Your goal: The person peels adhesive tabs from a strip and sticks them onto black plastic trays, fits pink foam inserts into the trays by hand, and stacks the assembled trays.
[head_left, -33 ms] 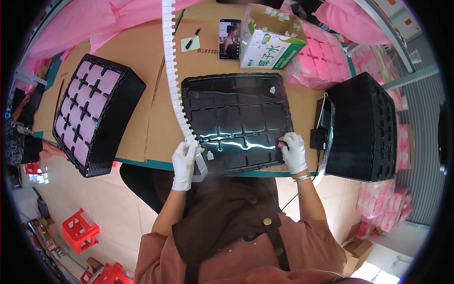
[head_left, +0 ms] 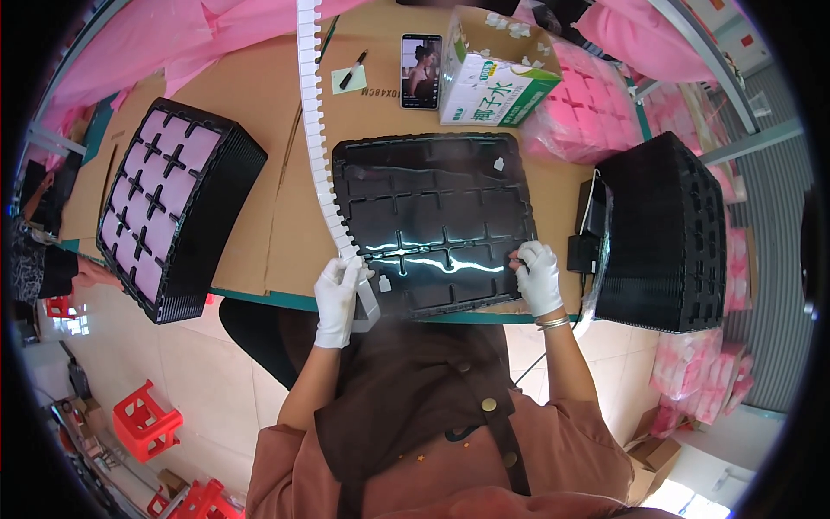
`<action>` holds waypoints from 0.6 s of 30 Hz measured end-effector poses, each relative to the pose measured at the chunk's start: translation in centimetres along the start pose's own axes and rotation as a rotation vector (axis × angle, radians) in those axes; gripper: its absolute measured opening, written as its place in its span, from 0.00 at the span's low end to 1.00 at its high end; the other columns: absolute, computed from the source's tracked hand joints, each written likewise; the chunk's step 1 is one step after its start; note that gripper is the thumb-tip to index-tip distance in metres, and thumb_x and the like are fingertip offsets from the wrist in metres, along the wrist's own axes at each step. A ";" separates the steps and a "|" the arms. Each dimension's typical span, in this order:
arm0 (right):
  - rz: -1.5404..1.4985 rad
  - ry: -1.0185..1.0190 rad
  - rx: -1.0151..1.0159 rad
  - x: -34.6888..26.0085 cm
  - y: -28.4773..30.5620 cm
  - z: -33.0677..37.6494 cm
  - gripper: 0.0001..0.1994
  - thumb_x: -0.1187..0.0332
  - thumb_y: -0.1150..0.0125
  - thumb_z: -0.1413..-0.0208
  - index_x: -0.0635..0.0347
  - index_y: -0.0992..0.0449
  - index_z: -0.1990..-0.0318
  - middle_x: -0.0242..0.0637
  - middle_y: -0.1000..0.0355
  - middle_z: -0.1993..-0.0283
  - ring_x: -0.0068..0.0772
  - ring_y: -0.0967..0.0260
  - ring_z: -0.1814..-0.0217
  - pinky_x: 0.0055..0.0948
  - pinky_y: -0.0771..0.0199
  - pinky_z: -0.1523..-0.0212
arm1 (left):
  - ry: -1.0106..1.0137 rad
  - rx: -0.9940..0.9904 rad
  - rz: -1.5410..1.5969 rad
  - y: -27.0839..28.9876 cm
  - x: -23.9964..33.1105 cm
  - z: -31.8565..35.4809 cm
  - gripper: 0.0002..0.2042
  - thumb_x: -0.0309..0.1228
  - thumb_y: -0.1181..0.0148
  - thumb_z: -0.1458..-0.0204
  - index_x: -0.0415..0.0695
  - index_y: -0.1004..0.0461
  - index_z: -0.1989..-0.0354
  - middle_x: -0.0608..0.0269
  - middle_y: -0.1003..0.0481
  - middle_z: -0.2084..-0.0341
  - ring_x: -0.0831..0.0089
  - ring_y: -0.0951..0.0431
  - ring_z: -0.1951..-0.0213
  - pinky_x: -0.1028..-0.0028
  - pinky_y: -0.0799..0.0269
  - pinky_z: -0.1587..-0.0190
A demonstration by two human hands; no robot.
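Observation:
A black plastic tray (head_left: pixel 437 208) with cross-shaped ridges lies flat in front of me, its surface shiny. Two small white labels sit on it, one label (head_left: pixel 498 164) near the far right corner and another label (head_left: pixel 385 284) near the close left corner. My left hand (head_left: pixel 338 298), in a white glove, is closed on a long white label strip (head_left: pixel 311 112) that runs away from me along the tray's left side. At the tray's right edge is my gloved right hand (head_left: pixel 538 278), thumb and fingertips bare and pinched together; anything between them is too small to make out.
Left stands a stack of black trays (head_left: pixel 207 225) with lilac in the top compartments; right, another black tray stack (head_left: pixel 661 238) beside a black adapter (head_left: pixel 583 253). Farther back are a phone (head_left: pixel 421 73), an open carton (head_left: pixel 497 91), a pen (head_left: pixel 353 72) and pink wrapped packs (head_left: pixel 588 99).

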State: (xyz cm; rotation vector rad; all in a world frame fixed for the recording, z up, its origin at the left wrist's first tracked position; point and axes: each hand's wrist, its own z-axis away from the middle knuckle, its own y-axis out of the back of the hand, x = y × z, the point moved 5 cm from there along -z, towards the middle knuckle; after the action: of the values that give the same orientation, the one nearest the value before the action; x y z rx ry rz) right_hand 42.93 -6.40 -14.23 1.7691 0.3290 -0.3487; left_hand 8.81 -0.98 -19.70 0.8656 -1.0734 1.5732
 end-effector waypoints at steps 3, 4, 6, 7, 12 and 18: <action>-0.037 0.084 -0.048 1.3 -0.6 -0.5 0.09 0.83 0.39 0.65 0.60 0.27 0.73 0.40 0.29 0.68 0.44 0.33 0.66 0.40 0.32 0.65 | 0.003 -0.003 -0.005 0.0 0.1 0.0 0.06 0.27 0.43 0.43 0.36 0.28 0.67 0.63 0.25 0.71 0.75 0.22 0.68 0.74 0.25 0.60; -0.038 0.084 -0.051 1.6 -0.5 -0.7 0.09 0.83 0.39 0.65 0.60 0.27 0.73 0.40 0.29 0.68 0.44 0.33 0.66 0.40 0.32 0.65 | -0.004 -0.006 0.005 0.1 -0.1 0.0 0.06 0.27 0.43 0.43 0.36 0.28 0.67 0.62 0.25 0.70 0.75 0.22 0.68 0.74 0.25 0.60; -0.050 0.140 -0.082 1.5 -0.4 -1.0 0.10 0.85 0.41 0.66 0.60 0.28 0.73 0.41 0.30 0.67 0.45 0.33 0.66 0.39 0.32 0.65 | -0.010 -0.010 0.015 0.1 -0.1 -0.1 0.06 0.27 0.43 0.43 0.36 0.28 0.67 0.62 0.25 0.70 0.76 0.22 0.68 0.75 0.25 0.60; -0.050 0.139 -0.082 1.8 -0.3 -1.1 0.10 0.85 0.41 0.66 0.60 0.28 0.73 0.41 0.30 0.67 0.45 0.33 0.66 0.39 0.32 0.65 | -0.002 -0.004 0.013 0.0 0.0 0.0 0.06 0.27 0.44 0.43 0.36 0.28 0.67 0.62 0.25 0.70 0.76 0.22 0.68 0.75 0.25 0.60; -0.165 0.158 -0.044 0.1 1.4 -1.7 0.12 0.87 0.42 0.69 0.61 0.29 0.74 0.39 0.31 0.68 0.44 0.33 0.65 0.36 0.31 0.65 | -0.019 -0.007 -0.002 0.2 -0.2 -0.1 0.06 0.27 0.44 0.43 0.36 0.28 0.67 0.62 0.25 0.70 0.76 0.22 0.69 0.75 0.25 0.60; -0.151 0.192 -0.120 2.1 0.0 -1.3 0.12 0.89 0.42 0.68 0.63 0.29 0.73 0.41 0.30 0.69 0.42 0.32 0.66 0.35 0.30 0.65 | -0.012 0.001 -0.017 0.0 -0.1 0.0 0.06 0.26 0.44 0.43 0.36 0.27 0.66 0.62 0.24 0.70 0.77 0.23 0.69 0.73 0.24 0.59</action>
State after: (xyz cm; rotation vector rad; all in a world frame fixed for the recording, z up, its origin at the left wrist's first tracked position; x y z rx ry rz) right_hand 44.87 -5.04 -14.83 1.6665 0.6110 -0.2602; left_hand 8.84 -0.98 -19.78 0.8842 -1.0713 1.5564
